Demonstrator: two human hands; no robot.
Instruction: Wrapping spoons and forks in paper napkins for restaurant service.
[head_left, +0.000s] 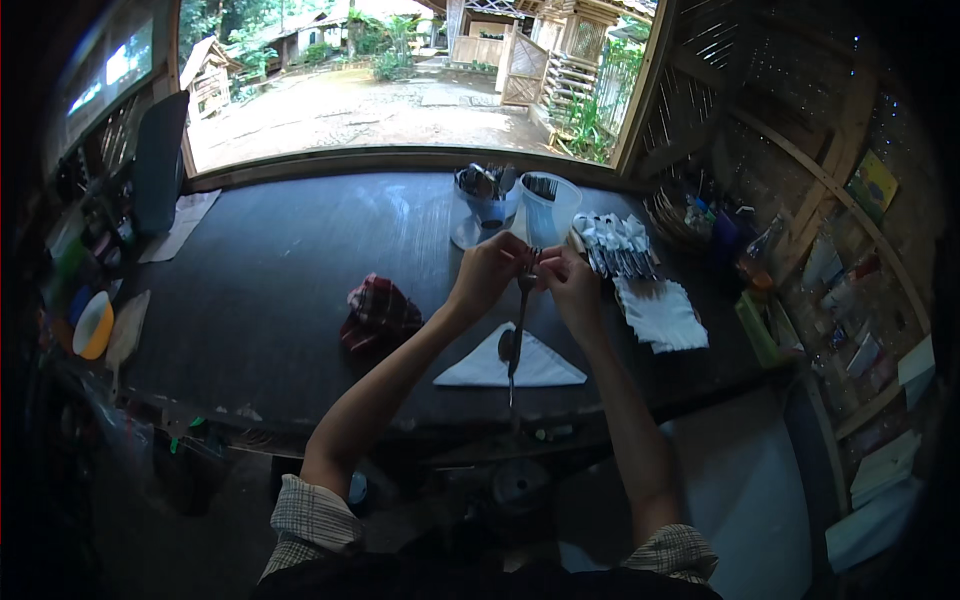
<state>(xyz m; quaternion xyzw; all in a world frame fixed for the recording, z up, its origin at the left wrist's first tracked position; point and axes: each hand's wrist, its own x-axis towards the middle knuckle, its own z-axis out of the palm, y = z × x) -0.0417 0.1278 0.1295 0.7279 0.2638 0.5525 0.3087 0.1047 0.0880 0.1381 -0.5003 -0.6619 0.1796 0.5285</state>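
Observation:
Both hands are raised over a dark table. My left hand (495, 266) and my right hand (568, 279) pinch the tined end of a metal fork (523, 300), whose handle points down towards me. Beneath it lies a white paper napkin (469, 367) folded into a triangle, with a spoon (507, 343) on it, partly hidden by the fork. To the left is a crumpled red checked cloth (379, 311). Beyond my hands stand a tub of cutlery (487, 202) and a clear plastic tub (551, 206) with forks. Napkin-wrapped cutlery (616, 240) lies in rows to the right.
A stack of white napkins (664, 315) lies right of my right hand. Farther right are a green box (765, 326) and a wicker basket (671, 221). At the far left are a wooden board (129, 330) and a yellow-and-white bowl (94, 326). A window frame (405, 159) borders the table's back.

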